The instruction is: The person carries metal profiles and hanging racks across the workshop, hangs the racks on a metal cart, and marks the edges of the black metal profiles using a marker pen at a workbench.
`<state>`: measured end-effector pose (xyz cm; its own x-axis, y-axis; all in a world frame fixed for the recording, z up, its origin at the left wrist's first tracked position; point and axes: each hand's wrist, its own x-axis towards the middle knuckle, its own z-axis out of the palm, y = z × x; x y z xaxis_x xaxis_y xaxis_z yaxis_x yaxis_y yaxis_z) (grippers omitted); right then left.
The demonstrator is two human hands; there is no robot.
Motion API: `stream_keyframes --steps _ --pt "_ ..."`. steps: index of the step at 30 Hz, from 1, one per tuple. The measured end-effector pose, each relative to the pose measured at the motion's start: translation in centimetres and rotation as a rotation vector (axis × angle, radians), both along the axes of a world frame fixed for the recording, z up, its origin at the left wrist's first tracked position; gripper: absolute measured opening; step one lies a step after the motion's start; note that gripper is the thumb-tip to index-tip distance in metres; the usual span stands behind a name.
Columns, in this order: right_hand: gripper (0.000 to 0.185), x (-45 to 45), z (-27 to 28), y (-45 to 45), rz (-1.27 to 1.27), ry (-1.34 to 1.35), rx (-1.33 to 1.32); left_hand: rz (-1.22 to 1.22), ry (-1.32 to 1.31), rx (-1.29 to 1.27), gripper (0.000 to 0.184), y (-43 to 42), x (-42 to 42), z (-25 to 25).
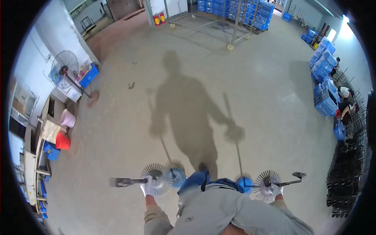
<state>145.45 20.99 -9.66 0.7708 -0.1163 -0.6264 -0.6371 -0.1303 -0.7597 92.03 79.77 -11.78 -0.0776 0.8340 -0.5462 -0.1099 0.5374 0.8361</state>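
Observation:
My left hand, in a white glove, is closed round a rod with finned discs, held at my left side. A large round disc with radial fins sits beside the fingers, and a second, bluish-looking disc shows lower down. My right hand, also gloved, grips a similar rod with finned discs at my right side. Its upper end carries a dark bent bracket. Beside this hand are a finned disc and a smaller bluish disc.
Ahead stands a wheeled metal frame, with stacked blue crates behind. On the left are a standing fan, a red bucket and a workbench. Dark racked parts, blue crates and people line the right side.

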Motion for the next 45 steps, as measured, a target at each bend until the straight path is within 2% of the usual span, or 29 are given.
stream_keyframes --steps 2,4,7,9,10,12,13,14,15,17,18,20,21,23,24,26,27,29,31,34,35,37,39,40,41,43,44,45 --pt "0.024 0.3 -0.5 2.4 0.066 0.095 -0.017 -0.328 0.347 0.225 0.013 1.8 5.1 0.7" --pt "0.025 1.2 -1.3 7.0 0.094 0.157 -0.011 -0.377 0.306 0.157 0.012 4.6 11.6 4.9" --pt "0.022 4.5 -4.1 12.3 0.442 0.050 -0.167 -0.348 0.312 0.093 0.014 9.0 14.3 1.3" --pt "0.020 7.5 -8.5 13.8 0.449 0.310 0.007 -0.370 0.284 -0.100 0.020 12.7 14.9 -0.3" --pt "0.020 9.2 -10.6 15.8 0.505 0.314 0.030 -0.314 0.297 -0.080 0.020 14.9 15.5 0.0" --pt "0.035 14.7 -12.4 18.8 -0.259 0.621 0.834 -0.233 0.515 -0.064 0.021 18.0 16.8 1.0" --pt "0.039 17.0 -10.1 21.8 0.145 0.518 0.152 -0.209 0.614 -0.073 0.022 19.7 18.9 1.8" --pt "0.044 19.2 -8.6 26.2 0.507 0.319 -0.516 -0.179 0.598 -0.050 0.022 22.4 21.6 2.5" --pt "0.044 24.9 -10.9 27.7 0.525 0.308 -0.505 -0.088 0.581 -0.034 0.024 24.7 24.2 5.3" --pt "0.038 30.6 -15.7 27.2 0.249 0.370 0.125 0.015 0.584 -0.032 0.026 28.9 27.2 9.4" --pt "0.038 36.2 -13.8 30.4 0.267 0.366 0.134 0.074 0.629 -0.012 0.029 32.1 28.7 10.1" --pt "0.026 42.5 -4.6 42.1 0.755 0.288 -0.470 0.170 0.679 0.045 0.036 37.4 33.8 13.3" --pt "0.026 46.5 -4.3 45.1 0.776 0.269 -0.476 0.213 0.681 0.095 0.039 40.3 36.7 14.9" --pt "0.017 53.9 -4.1 52.1 0.946 -0.178 -0.591 0.274 0.540 0.108 0.041 46.3 41.4 15.9" --pt "0.017 56.4 -4.0 55.2 0.959 -0.190 -0.588 0.290 0.535 0.109 0.041 49.0 43.1 15.9" --pt "0.018 58.9 -1.1 62.4 0.745 -0.270 -0.323 0.059 0.521 0.241 0.040 53.6 45.5 14.6" --pt "0.019 60.7 -0.5 66.0 0.635 -0.301 -0.189 0.070 0.519 0.244 0.040 56.2 47.8 14.4" --pt "0.019 65.5 -1.6 73.2 0.612 -0.344 -0.143 0.116 0.448 0.298 0.039 63.0 54.9 13.5" --pt "0.020 69.7 -2.1 78.9 0.556 -0.420 -0.087 0.109 0.549 0.384 0.037 69.5 60.8 12.1" --pt "0.017 75.1 -1.1 87.5 0.601 -0.528 0.022 0.140 0.567 0.362 0.039 77.6 70.2 13.7" --pt "0.017 76.5 2.1 91.7 0.595 -0.551 0.029 0.162 0.523 0.449 0.038 80.5 74.0 15.8" --pt "0.014 78.2 9.3 100.0 0.676 -0.708 -0.238 0.164 0.459 0.570 0.038 86.8 80.2 20.6" --pt "0.013 80.3 16.6 107.1 0.714 -0.526 0.041 0.168 0.264 0.449 0.035 91.1 86.1 24.4" --pt "0.018 81.7 18.6 110.7 0.701 -0.559 0.200 0.126 0.327 0.519 0.032 93.6 89.1 25.6" --pt "0.025 83.7 21.7 113.4 0.889 -0.869 -0.007 0.067 0.374 0.592 0.030 96.1 91.8 26.1" --pt "0.038 88.6 25.0 119.7 0.804 -0.907 -0.172 -0.003 0.064 0.648 0.020 100.8 97.6 27.3" --pt "0.041 92.2 24.4 123.2 0.703 -1.113 -0.093 -0.078 0.086 0.781 0.017 103.2 100.4 27.6" --pt "0.042 94.7 27.3 126.8 0.768 -1.022 -0.045 -0.134 0.126 0.907 0.016 105.3 102.9 27.9"
